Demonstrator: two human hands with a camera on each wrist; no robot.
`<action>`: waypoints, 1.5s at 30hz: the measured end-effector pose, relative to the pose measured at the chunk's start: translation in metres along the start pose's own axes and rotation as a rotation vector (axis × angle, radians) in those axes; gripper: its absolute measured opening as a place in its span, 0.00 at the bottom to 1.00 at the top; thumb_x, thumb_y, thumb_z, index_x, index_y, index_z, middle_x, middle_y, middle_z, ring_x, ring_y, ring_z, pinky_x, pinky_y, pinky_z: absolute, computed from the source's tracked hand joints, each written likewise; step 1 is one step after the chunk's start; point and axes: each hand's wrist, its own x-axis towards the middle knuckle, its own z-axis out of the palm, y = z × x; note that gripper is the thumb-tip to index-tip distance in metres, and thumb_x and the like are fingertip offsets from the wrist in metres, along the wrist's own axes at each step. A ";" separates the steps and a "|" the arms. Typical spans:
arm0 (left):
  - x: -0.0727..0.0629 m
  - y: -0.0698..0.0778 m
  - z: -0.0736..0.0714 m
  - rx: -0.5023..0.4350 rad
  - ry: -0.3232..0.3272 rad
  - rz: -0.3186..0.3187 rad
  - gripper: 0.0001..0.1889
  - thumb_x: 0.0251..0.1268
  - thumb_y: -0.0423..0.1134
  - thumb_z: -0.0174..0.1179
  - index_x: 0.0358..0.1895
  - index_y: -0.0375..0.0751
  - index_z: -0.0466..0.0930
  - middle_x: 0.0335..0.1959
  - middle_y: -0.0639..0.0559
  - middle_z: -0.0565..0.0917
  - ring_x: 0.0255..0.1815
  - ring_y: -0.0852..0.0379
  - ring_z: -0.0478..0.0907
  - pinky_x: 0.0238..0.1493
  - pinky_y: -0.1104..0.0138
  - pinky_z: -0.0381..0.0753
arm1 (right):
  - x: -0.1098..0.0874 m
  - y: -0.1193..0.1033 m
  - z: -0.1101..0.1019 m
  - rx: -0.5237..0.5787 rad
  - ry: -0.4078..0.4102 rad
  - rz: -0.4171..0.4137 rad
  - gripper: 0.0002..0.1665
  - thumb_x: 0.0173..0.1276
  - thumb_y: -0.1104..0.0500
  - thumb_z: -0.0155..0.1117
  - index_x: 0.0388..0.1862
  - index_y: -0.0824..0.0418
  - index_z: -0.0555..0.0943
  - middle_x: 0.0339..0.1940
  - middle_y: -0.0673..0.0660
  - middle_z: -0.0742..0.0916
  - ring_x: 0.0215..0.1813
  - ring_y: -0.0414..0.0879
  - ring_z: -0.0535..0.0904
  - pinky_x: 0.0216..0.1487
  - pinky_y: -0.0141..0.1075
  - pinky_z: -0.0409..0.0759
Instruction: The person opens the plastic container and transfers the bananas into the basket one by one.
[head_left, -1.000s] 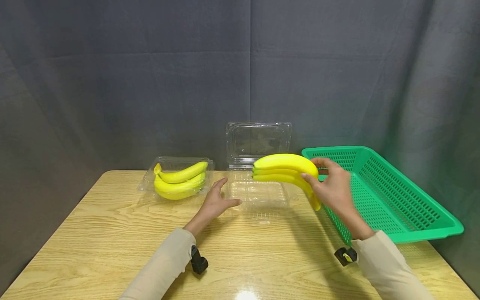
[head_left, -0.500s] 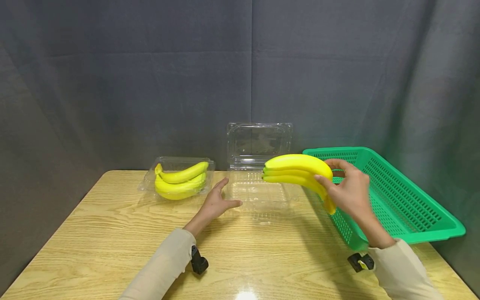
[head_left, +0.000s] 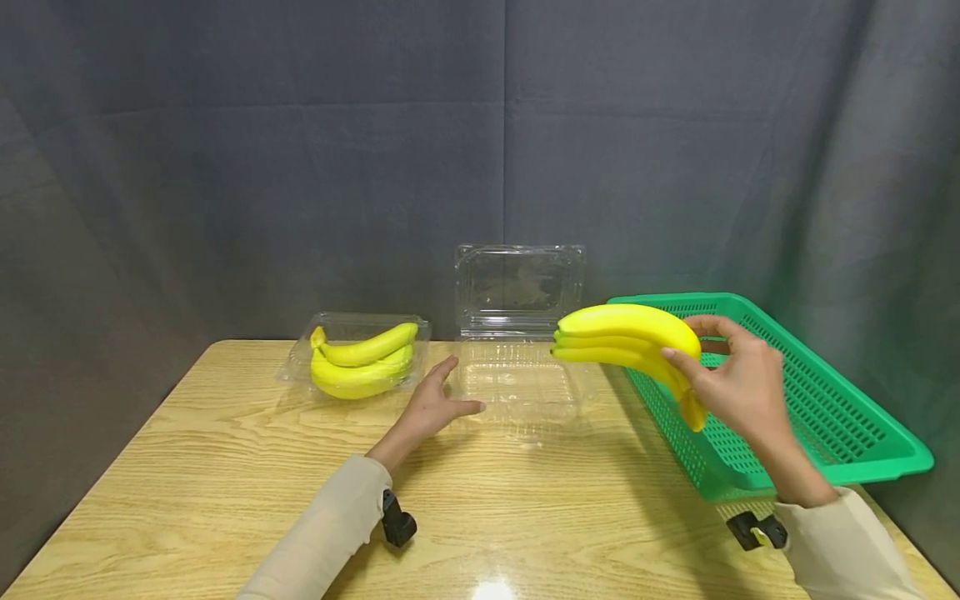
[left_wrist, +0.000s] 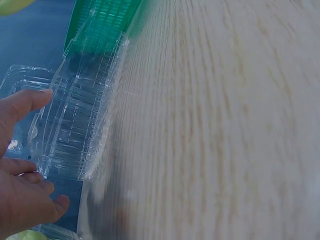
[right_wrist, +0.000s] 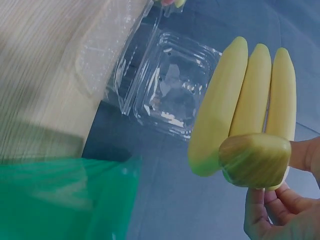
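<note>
My right hand grips a bunch of yellow bananas near its stem end, held up in front of the green basket. In the right wrist view three bananas of the bunch fan out, with the thumb and fingers at the stem end. An open clear plastic clamshell box stands mid-table, its lid raised against the curtain. Beside the box's left side is my left hand, fingers spread and holding nothing. The left wrist view shows its fingertips right at the box's edge.
Left of my left hand, another clear clamshell contains a bunch of bananas. A green perforated basket sits at the right on the wooden table. A dark grey curtain hangs behind the table.
My right hand has moved to the right with the bananas, away from over the open box and towards the green basket. My left hand has stayed in place.
</note>
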 end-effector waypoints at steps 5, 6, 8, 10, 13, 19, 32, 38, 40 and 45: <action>0.001 0.000 -0.001 0.009 -0.006 0.007 0.49 0.54 0.40 0.73 0.76 0.37 0.53 0.76 0.42 0.55 0.75 0.42 0.48 0.68 0.47 0.57 | 0.000 0.006 -0.011 -0.020 0.005 0.025 0.29 0.61 0.48 0.73 0.56 0.62 0.80 0.46 0.66 0.85 0.46 0.63 0.82 0.18 0.30 0.75; 0.001 0.000 -0.001 0.009 -0.007 0.007 0.49 0.54 0.40 0.73 0.76 0.37 0.53 0.76 0.43 0.55 0.75 0.42 0.48 0.69 0.47 0.57 | -0.001 0.007 -0.013 -0.025 0.009 0.030 0.29 0.61 0.48 0.72 0.56 0.62 0.80 0.46 0.67 0.85 0.46 0.63 0.82 0.18 0.29 0.75; 0.001 0.000 -0.001 0.010 -0.006 0.012 0.49 0.54 0.40 0.73 0.76 0.37 0.53 0.76 0.42 0.55 0.75 0.42 0.48 0.69 0.47 0.57 | -0.001 0.010 -0.017 -0.029 0.015 0.040 0.29 0.61 0.48 0.72 0.56 0.63 0.80 0.46 0.67 0.85 0.46 0.63 0.82 0.16 0.30 0.74; 0.002 0.000 -0.001 0.007 -0.007 0.012 0.49 0.54 0.40 0.73 0.76 0.37 0.53 0.76 0.43 0.55 0.75 0.42 0.48 0.69 0.47 0.57 | -0.002 0.013 -0.020 -0.044 0.020 0.047 0.28 0.62 0.47 0.71 0.55 0.62 0.80 0.46 0.67 0.85 0.47 0.63 0.82 0.16 0.31 0.74; 0.002 0.000 0.000 0.005 -0.007 0.013 0.48 0.54 0.39 0.73 0.76 0.36 0.53 0.76 0.43 0.55 0.75 0.43 0.47 0.69 0.48 0.56 | -0.004 0.020 -0.024 -0.050 0.022 0.054 0.29 0.62 0.48 0.71 0.56 0.64 0.79 0.47 0.68 0.85 0.48 0.65 0.81 0.23 0.31 0.77; 0.003 -0.001 0.001 0.007 -0.013 0.022 0.48 0.54 0.37 0.72 0.75 0.33 0.53 0.76 0.43 0.54 0.76 0.43 0.47 0.70 0.50 0.54 | -0.005 0.034 -0.033 -0.080 0.033 0.082 0.33 0.62 0.46 0.70 0.58 0.66 0.78 0.52 0.67 0.83 0.46 0.54 0.82 0.39 0.34 0.76; 0.002 0.002 0.001 0.009 -0.004 0.032 0.47 0.54 0.37 0.72 0.75 0.33 0.54 0.76 0.42 0.55 0.75 0.42 0.47 0.70 0.49 0.55 | -0.009 0.064 -0.042 -0.079 0.059 0.152 0.33 0.65 0.48 0.68 0.59 0.71 0.75 0.53 0.72 0.81 0.36 0.17 0.61 0.56 0.62 0.51; 0.003 0.003 0.002 0.007 -0.003 0.028 0.47 0.54 0.38 0.73 0.75 0.33 0.54 0.76 0.42 0.55 0.75 0.42 0.48 0.70 0.49 0.54 | -0.010 0.074 -0.040 -0.123 0.071 0.196 0.33 0.66 0.49 0.67 0.60 0.73 0.73 0.54 0.73 0.80 0.44 0.48 0.79 0.53 0.58 0.50; 0.003 0.002 0.004 0.002 -0.006 0.027 0.47 0.54 0.37 0.73 0.75 0.34 0.54 0.76 0.42 0.54 0.75 0.43 0.47 0.70 0.49 0.54 | -0.011 0.077 -0.039 -0.136 0.073 0.212 0.34 0.67 0.49 0.66 0.60 0.73 0.73 0.55 0.73 0.80 0.50 0.66 0.77 0.53 0.58 0.50; 0.004 0.002 0.008 -0.011 -0.010 0.026 0.48 0.54 0.37 0.72 0.75 0.33 0.53 0.76 0.43 0.54 0.76 0.43 0.47 0.70 0.50 0.54 | -0.013 0.087 -0.040 -0.155 0.078 0.222 0.33 0.66 0.51 0.67 0.59 0.74 0.72 0.54 0.74 0.79 0.51 0.70 0.76 0.53 0.59 0.50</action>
